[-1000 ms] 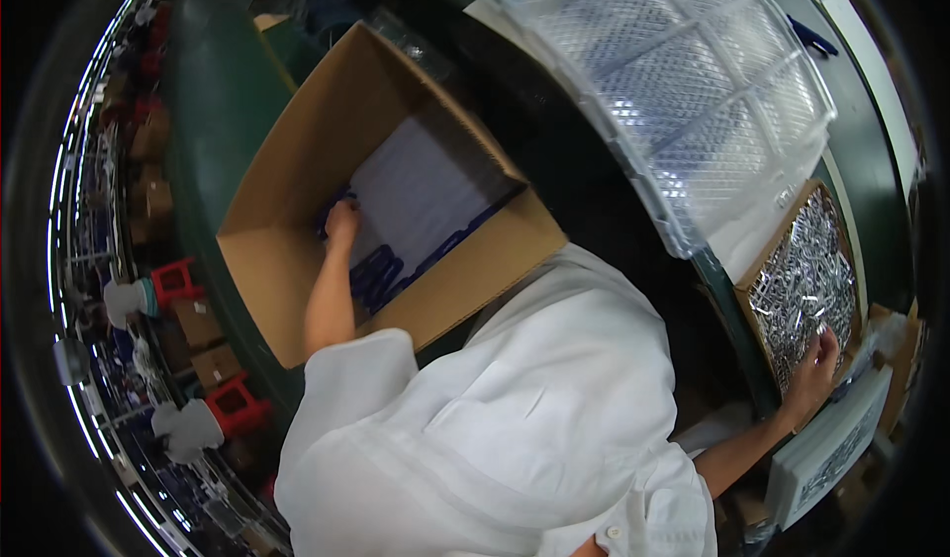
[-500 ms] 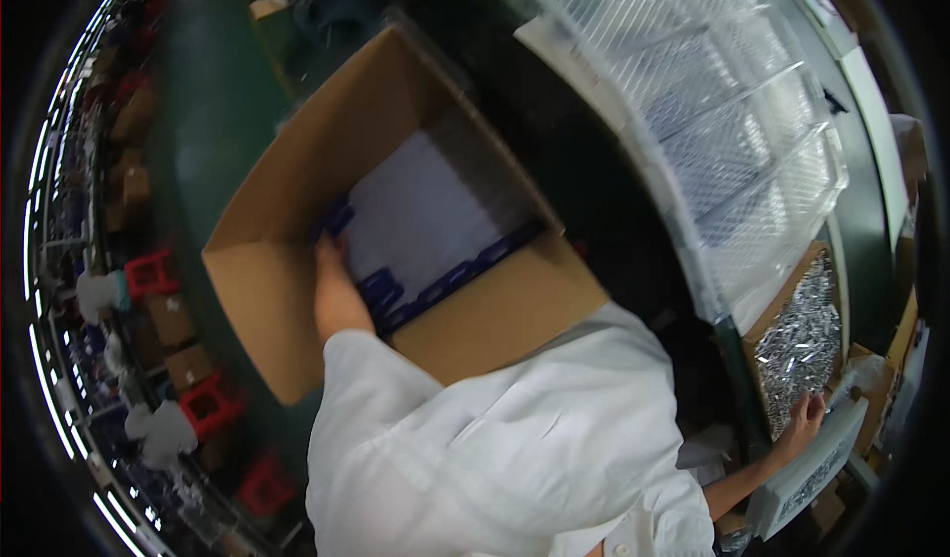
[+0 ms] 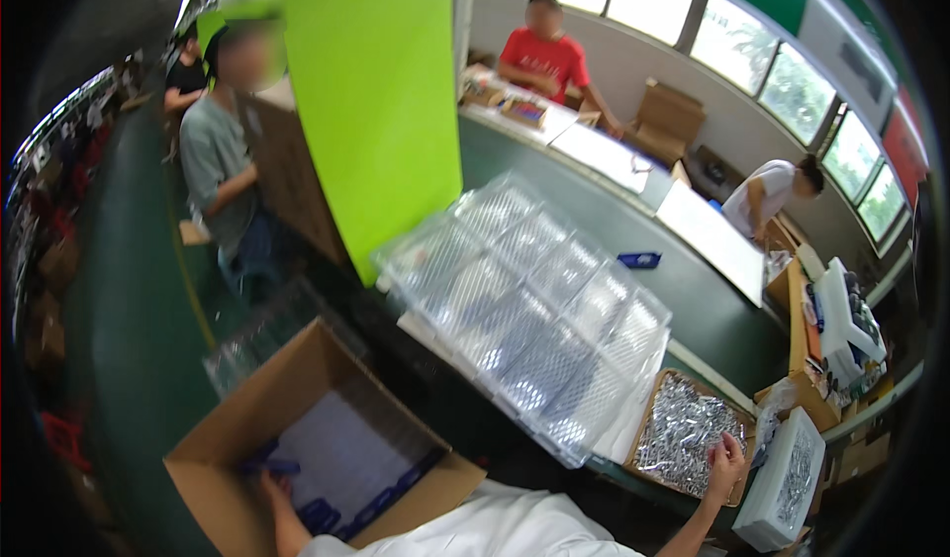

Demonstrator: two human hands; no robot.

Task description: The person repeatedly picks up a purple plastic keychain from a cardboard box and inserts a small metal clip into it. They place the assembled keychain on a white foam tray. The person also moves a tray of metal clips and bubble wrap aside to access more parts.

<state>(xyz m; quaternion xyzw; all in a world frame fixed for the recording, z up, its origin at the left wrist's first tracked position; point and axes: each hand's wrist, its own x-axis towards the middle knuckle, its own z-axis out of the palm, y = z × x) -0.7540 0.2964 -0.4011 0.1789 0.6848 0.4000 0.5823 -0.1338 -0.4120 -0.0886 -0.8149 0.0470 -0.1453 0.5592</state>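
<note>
A deep open cardboard box [image 3: 213, 468] stands at the lower left, with a white sheet [image 3: 341, 448] and several dark blue pieces [image 3: 381, 503] inside. My left hand [image 3: 278, 503] reaches into it, fingers closed at a blue plastic piece [image 3: 282, 466] by the left wall; its exact kind is unclear. At the right, my right hand [image 3: 727, 466] is over a shallow cardboard tray of small shiny metal parts [image 3: 683, 428]. Its fingers are curled together, and whatever is between them is too small to make out.
Clear plastic compartment trays [image 3: 534, 310] lie between the two boxes. Beyond is a green belt [image 3: 722, 310] with a blue piece [image 3: 639, 260]. A white foam box [image 3: 782, 483] stands far right. A bright green panel [image 3: 381, 112] rises ahead; several people work around.
The view has swung up and outward, bringing the co-workers, windows and green panel into sight. My left hand stays in the box; my right hand stays by the metal parts.
</note>
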